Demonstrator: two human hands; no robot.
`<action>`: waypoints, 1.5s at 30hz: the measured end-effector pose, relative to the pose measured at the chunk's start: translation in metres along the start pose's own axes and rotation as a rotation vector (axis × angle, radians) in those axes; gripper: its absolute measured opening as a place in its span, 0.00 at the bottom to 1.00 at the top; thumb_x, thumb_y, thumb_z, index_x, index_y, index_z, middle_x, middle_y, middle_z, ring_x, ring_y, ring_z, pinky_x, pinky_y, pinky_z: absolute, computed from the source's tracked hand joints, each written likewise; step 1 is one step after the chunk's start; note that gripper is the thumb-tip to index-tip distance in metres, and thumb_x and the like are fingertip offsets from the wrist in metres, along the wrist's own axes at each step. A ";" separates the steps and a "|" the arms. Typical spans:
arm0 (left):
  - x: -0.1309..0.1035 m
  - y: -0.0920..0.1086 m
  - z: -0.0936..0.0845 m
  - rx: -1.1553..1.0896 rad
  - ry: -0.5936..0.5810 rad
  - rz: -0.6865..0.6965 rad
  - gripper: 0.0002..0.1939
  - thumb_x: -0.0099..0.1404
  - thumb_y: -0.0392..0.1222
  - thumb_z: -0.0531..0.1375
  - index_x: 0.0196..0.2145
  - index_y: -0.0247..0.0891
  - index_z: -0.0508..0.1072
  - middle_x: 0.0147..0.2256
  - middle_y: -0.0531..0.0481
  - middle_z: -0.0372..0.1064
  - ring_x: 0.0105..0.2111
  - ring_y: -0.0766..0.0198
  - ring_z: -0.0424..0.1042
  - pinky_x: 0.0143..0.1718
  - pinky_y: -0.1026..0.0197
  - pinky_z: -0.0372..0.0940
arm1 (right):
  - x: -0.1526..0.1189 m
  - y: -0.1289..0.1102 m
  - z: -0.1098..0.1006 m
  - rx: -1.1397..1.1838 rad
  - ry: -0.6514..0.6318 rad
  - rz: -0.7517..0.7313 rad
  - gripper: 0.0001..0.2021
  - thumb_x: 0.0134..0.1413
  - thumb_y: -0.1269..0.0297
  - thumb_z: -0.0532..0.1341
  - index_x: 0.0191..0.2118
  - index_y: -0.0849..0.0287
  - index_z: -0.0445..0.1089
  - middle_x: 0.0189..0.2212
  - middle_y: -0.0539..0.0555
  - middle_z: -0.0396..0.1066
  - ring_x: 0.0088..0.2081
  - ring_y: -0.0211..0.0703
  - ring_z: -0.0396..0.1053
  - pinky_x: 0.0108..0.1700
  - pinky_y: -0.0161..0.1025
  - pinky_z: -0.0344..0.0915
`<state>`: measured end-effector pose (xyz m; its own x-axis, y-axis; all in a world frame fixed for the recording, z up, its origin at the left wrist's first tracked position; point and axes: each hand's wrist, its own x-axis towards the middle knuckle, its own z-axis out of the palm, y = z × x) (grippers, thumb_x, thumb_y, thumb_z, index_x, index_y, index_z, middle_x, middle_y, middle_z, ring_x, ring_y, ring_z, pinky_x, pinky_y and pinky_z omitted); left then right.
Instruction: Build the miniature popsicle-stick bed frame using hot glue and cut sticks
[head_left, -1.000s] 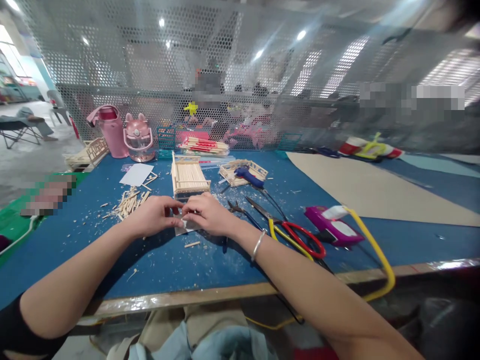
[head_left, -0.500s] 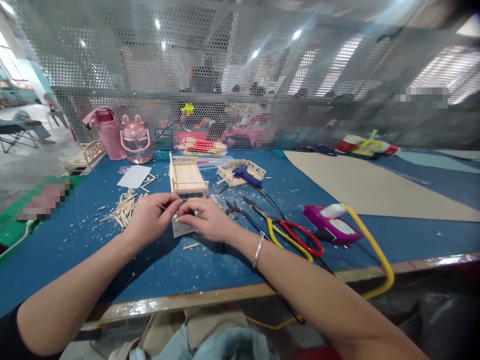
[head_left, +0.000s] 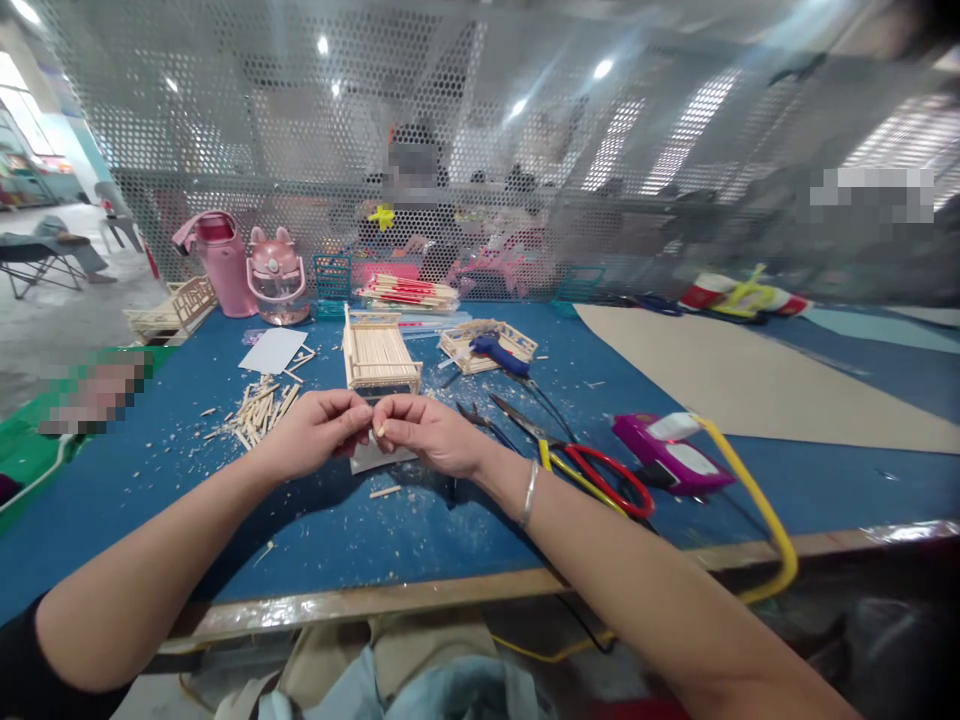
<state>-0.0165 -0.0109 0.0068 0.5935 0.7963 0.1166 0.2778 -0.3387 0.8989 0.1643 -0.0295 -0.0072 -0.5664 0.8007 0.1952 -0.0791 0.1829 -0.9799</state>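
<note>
Head view: hands (head_left: 319, 432) meet at pale piece (head_left: 381, 431); packet (head_left: 407, 291) holds sticks (head_left: 442, 296)

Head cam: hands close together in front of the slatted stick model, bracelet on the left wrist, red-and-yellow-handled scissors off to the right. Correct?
One error: the bracelet is on the right wrist, as the head view shows. The rest holds: left hand and right hand close together in front of the slatted stick model, scissors off to the right.
</note>
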 end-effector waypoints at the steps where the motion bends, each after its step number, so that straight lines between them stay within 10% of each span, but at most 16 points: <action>1: 0.001 -0.001 -0.005 0.121 -0.025 -0.013 0.19 0.61 0.54 0.52 0.27 0.36 0.69 0.20 0.54 0.64 0.20 0.68 0.62 0.23 0.66 0.58 | 0.000 -0.001 -0.001 -0.146 0.027 -0.011 0.11 0.52 0.57 0.59 0.30 0.60 0.63 0.23 0.46 0.60 0.26 0.32 0.56 0.31 0.34 0.53; 6: 0.000 -0.006 -0.018 0.814 -0.171 0.019 0.21 0.55 0.54 0.61 0.44 0.42 0.75 0.34 0.47 0.68 0.34 0.58 0.68 0.35 0.60 0.60 | 0.002 -0.001 -0.002 -1.194 0.022 -0.123 0.07 0.57 0.67 0.55 0.32 0.61 0.69 0.30 0.53 0.68 0.35 0.40 0.61 0.38 0.39 0.50; 11: -0.001 -0.008 -0.009 0.911 -0.249 -0.018 0.20 0.55 0.55 0.61 0.44 0.46 0.76 0.34 0.47 0.68 0.35 0.55 0.69 0.33 0.60 0.59 | 0.007 0.009 0.005 -1.622 -0.107 -0.179 0.10 0.60 0.65 0.53 0.36 0.62 0.70 0.34 0.56 0.70 0.37 0.43 0.62 0.37 0.42 0.46; 45: 0.003 -0.013 -0.010 0.781 -0.269 -0.075 0.17 0.53 0.52 0.60 0.36 0.42 0.78 0.22 0.52 0.68 0.23 0.63 0.64 0.24 0.64 0.53 | 0.008 0.007 0.017 -1.688 -0.095 -0.183 0.10 0.59 0.67 0.53 0.33 0.62 0.70 0.31 0.56 0.72 0.35 0.44 0.63 0.34 0.42 0.43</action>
<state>-0.0259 0.0014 0.0001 0.6852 0.7174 -0.1262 0.7097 -0.6186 0.3371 0.1454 -0.0312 -0.0134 -0.6975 0.6793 0.2281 0.7163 0.6697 0.1959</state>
